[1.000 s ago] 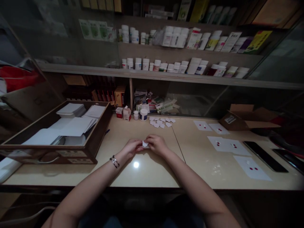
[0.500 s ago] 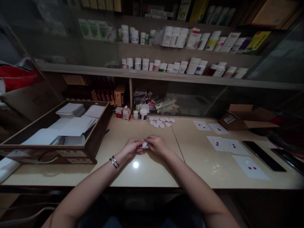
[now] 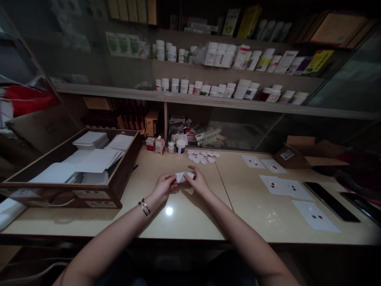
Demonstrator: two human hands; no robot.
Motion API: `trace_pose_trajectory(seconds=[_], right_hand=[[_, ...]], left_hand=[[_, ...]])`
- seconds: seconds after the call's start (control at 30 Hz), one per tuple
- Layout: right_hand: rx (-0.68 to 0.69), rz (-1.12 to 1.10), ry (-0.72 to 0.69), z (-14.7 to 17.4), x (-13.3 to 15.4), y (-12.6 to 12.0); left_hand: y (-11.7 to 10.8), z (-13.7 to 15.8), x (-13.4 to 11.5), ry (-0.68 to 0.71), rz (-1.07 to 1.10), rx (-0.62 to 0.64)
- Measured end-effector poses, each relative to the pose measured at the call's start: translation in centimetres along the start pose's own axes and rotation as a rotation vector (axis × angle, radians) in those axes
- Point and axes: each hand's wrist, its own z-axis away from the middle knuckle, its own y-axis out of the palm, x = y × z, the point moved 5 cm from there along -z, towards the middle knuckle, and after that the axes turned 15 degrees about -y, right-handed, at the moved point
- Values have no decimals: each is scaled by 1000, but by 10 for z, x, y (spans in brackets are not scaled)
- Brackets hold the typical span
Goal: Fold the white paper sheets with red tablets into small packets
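Between both hands, just above the tabletop, is a folded white paper. My left hand pinches its left end; a bracelet circles that wrist. My right hand grips the right end with the thumb in front, its index finger raised behind. Beyond the hands lie several small folded paper packets in a cluster. To the right, several flat white paper sheets each bear dark red pills and pale ones.
An open wooden drawer of white paper stands at left, a pen beside it. Medicine boxes and a blue-labelled white jar line the back. A phone and an open cardboard box are at right; shelves of bottles rise behind.
More of the folded paper now shows between my hands. My right hand has shifted slightly right and its fingers have lifted. The camera view has tilted a little upward.
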Motion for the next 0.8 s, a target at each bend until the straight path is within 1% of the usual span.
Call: trace_pose_trajectory(seconds=[0.07, 0.13, 0.2, 0.43, 0.57, 0.67, 0.8], right_hand=[[75, -188, 153, 2, -9, 10], [139, -313, 226, 5, -9, 17], [137, -354, 227, 7, -5, 18], [59, -364, 157, 5, -3, 11], [77, -363, 135, 3, -3, 10], [90, -358, 103, 3, 0, 9], [128, -364, 148, 6, -1, 11]], left_hand=[[0, 0, 0, 12, 5, 4], [1, 0, 2, 6, -22, 17], [3, -1, 4, 1, -57, 27], [3, -2, 7, -17, -87, 40], [4, -2, 6, -39, -126, 71], [4, -1, 5, -42, -171, 64], [4, 1, 4, -37, -194, 45]])
